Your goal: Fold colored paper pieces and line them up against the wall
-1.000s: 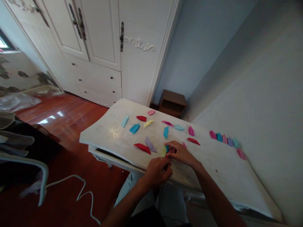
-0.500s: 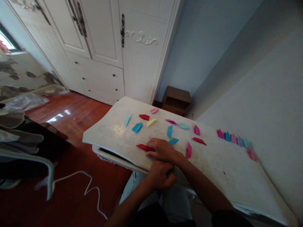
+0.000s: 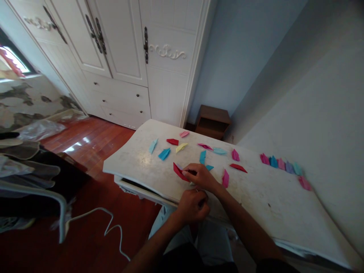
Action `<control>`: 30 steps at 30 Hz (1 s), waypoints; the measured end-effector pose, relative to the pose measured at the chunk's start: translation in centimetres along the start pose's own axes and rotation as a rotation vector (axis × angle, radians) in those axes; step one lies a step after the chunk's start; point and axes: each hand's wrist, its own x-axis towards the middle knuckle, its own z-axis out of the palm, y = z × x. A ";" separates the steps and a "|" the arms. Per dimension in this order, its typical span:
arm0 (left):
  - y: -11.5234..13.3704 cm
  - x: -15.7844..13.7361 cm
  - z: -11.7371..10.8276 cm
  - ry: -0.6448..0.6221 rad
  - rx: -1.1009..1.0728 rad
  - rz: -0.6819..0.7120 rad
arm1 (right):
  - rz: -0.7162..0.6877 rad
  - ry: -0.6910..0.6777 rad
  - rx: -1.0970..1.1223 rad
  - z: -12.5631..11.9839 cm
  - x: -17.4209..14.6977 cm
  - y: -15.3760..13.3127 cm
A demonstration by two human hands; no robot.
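Observation:
A red folded paper piece [image 3: 179, 173] is pinched between the thumb and fingers of my right hand [image 3: 201, 176], tilted just above the white tabletop [image 3: 136, 167]. Below it, near the table's front edge, my left hand [image 3: 193, 205] is curled closed; whatever its fingers may hold is hidden. Partly behind my right hand lies a blue folded piece [image 3: 209, 167], with another blue one [image 3: 203, 157] beyond. A magenta piece [image 3: 225, 178] rests right of the hand. Farther back are a yellow piece [image 3: 181, 147] and a bright blue one [image 3: 164, 153].
Several folded pieces stand in a row, a blue one [image 3: 273, 162] among them, along the right wall. A brown wooden box [image 3: 212, 122] sits behind the table, beside a white wardrobe [image 3: 167, 83]. At left, a white cable [image 3: 106, 223] crosses the red floor near a curved white tube [image 3: 61, 212].
My right hand has raised and turned the red paper piece, so its left end now points up. My left hand stays close below, still curled. The view has shifted slightly.

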 end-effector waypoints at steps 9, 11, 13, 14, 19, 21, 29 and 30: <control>0.3 0.1 0.0 0.046 0.035 0.022 | -0.058 -0.048 -0.085 -0.4 0.3 0.6; 0.4 0.2 0.0 0.048 0.042 0.016 | -0.059 -0.012 -0.069 -1.1 1.1 0.9; 0.4 0.2 0.0 0.053 0.047 0.008 | -0.056 0.045 -0.092 -1.9 2.3 1.3; 0.4 0.2 0.0 0.058 0.048 0.007 | -0.050 0.069 -0.125 -2.3 3.1 1.6; 0.4 0.1 0.2 0.064 0.045 -0.008 | 0.015 0.046 -0.366 -3.1 7.7 4.0; 0.4 0.1 0.1 0.062 0.033 -0.013 | 0.019 0.037 -0.397 -2.9 9.8 4.8; 0.1 0.1 0.1 0.049 -0.008 -0.036 | 0.063 -0.063 -0.431 -0.2 16.5 5.9; 0.0 0.1 0.1 0.044 -0.013 -0.040 | 0.080 -0.072 -0.436 0.1 17.0 6.0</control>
